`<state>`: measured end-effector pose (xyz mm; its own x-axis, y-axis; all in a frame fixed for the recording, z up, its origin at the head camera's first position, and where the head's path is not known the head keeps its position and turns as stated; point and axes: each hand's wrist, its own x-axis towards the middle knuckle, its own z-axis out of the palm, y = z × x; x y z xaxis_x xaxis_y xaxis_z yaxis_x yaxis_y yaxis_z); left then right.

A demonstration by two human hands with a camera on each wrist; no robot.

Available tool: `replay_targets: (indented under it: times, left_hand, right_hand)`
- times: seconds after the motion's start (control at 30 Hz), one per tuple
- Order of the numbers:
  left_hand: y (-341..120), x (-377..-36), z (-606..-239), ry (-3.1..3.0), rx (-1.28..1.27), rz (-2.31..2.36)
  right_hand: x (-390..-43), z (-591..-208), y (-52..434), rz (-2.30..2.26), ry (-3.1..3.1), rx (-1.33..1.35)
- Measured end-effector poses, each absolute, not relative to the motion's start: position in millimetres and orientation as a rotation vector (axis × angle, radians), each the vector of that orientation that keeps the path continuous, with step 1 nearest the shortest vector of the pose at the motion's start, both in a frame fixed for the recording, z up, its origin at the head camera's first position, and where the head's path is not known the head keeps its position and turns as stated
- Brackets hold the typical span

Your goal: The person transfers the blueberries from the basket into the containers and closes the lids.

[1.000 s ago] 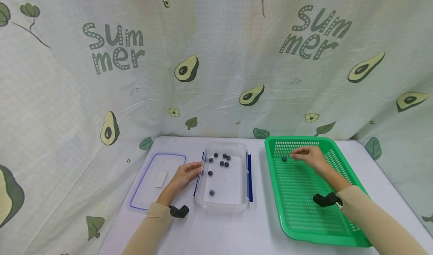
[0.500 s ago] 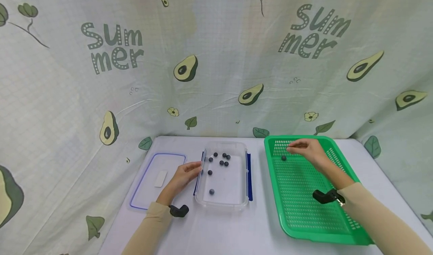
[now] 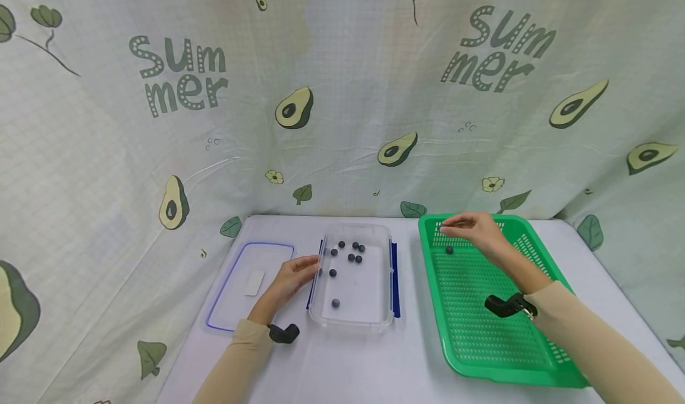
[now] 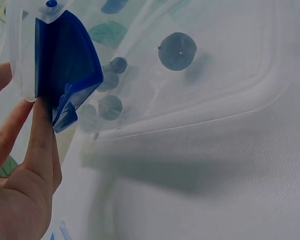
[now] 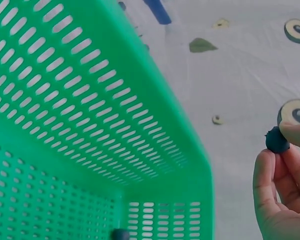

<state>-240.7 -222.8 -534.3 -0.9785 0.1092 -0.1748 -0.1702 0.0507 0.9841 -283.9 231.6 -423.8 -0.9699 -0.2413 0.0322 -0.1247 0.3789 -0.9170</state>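
Near the middle of the table, a clear plastic container point(image 3: 364, 291) with blue side latches point(image 4: 65, 60) holds several blueberries point(image 3: 335, 303). My left hand point(image 3: 291, 282) holds its left edge, fingers against the hanging latch and thumb at the rim. My right hand point(image 3: 473, 231) is raised over the back left part of a green basket point(image 3: 460, 356). Between its thumb and fingertips it pinches a blueberry point(image 5: 277, 140), plain in the right wrist view. One more blueberry point(image 3: 449, 250) lies on the basket floor below.
A clear lid point(image 3: 230, 285) with a blue seal lies flat left of the container, a small white rectangle point(image 3: 254, 283) on it. A printed avocado cloth point(image 3: 342, 124) hangs behind the white table. The basket's raised rim stands to the right.
My right hand has moved up and to the left toward the basket's back left corner, with the blueberry in its fingertips. My left hand and the container stay in place.
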Motion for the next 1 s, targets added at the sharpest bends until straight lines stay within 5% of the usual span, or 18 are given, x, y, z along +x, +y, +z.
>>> replay_targets:
  times: [1.0]
  left_hand:
    - [-222.7, -242.8, -534.9, 2.099, -0.095, 2.054]
  right_hand:
    - [-307.8, -412.1, 98.3, -1.705, 2.265, -0.502]
